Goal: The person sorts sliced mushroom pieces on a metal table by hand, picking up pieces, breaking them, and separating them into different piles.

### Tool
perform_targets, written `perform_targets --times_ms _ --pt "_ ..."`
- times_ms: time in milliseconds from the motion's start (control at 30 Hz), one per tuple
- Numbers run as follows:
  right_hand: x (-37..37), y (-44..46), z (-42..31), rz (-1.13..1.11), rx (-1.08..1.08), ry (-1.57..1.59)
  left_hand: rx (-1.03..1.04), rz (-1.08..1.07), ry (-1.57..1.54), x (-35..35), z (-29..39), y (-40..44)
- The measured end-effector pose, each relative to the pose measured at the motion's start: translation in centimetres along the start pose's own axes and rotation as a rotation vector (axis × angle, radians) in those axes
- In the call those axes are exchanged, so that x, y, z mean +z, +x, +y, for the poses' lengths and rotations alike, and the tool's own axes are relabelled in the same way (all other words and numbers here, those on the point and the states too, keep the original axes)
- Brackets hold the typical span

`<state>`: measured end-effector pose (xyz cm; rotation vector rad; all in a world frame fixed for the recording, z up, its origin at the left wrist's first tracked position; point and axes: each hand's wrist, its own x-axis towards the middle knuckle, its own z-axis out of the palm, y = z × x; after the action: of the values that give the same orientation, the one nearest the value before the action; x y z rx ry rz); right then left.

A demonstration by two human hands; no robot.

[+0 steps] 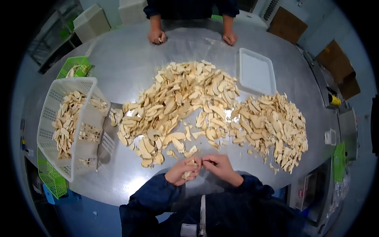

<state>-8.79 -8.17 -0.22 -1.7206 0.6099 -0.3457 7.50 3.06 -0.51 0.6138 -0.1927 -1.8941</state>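
Note:
My left hand (pixel 177 172) is closed around a few pale slices (pixel 189 170), which look like sliced mushroom. Close beside it, my right hand (pixel 219 166) has its thumb and fingers pinched together near the left fingertips; whatever is between them is too small to make out. Both hands are over the near edge of the metal table. Just beyond them spreads a large heap of mushroom slices (pixel 173 104), with a second heap (pixel 272 126) joined to it on the right. A few loose slices (pixel 177 144) lie between the heap and my left hand.
A white perforated basket (pixel 85 118) with slices stands on the left, a small green basket (pixel 81 66) behind it. A shallow white tray (pixel 256 71) sits at the back right. Across the metal table (pixel 122 51), another person rests both hands (pixel 157 36) on its edge.

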Motion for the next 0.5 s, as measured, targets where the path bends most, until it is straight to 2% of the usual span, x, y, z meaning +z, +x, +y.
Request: perform_targets --times_ms 200,333,500 --pt "0.3 -0.4 1.0 0.005 0.014 0.039 0.024 -0.079 -0.027 -0.7 -0.5 0.2" --pt "0.0 -0.3 -0.5 -0.028 0.118 0.077 0.053 -0.100 -0.030 -0.3 -0.3 0.1" --pt "0.3 -0.1 0.5 -0.022 0.064 0.087 0.062 -0.122 -0.021 -0.7 -0.5 0.1"
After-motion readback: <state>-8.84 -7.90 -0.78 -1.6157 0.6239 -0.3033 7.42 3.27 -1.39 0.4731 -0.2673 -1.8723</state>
